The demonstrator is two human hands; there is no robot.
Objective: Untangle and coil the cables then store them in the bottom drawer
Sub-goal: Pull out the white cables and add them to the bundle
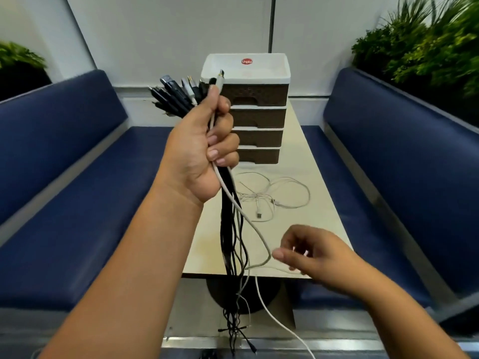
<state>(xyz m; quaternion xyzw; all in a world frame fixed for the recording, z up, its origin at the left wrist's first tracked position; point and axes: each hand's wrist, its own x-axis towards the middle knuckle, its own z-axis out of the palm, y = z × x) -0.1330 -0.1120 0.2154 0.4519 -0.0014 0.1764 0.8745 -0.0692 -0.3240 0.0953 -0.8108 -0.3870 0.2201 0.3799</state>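
Note:
My left hand (pixel 204 146) is raised in front of the drawer unit and grips a bundle of black and white cables (pixel 230 237) just below their plugs, which fan out above my fist. The cords hang straight down past the table's near edge. One white cable (pixel 261 242) bends out from the bundle toward my right hand (pixel 308 252), which hovers low over the table edge with fingers loosely curled; whether it pinches that cable is blurred. A tangle of thin white cables (pixel 274 195) lies on the table. The brown and white drawer unit (pixel 259 117) stands at the far end, all drawers closed.
The narrow beige table (pixel 318 182) runs between two blue benches (pixel 77 193), the second (pixel 404 177) on the right. Green plants (pixel 425 42) stand behind the right bench. A dark round table base (pixel 264 294) is below the near edge.

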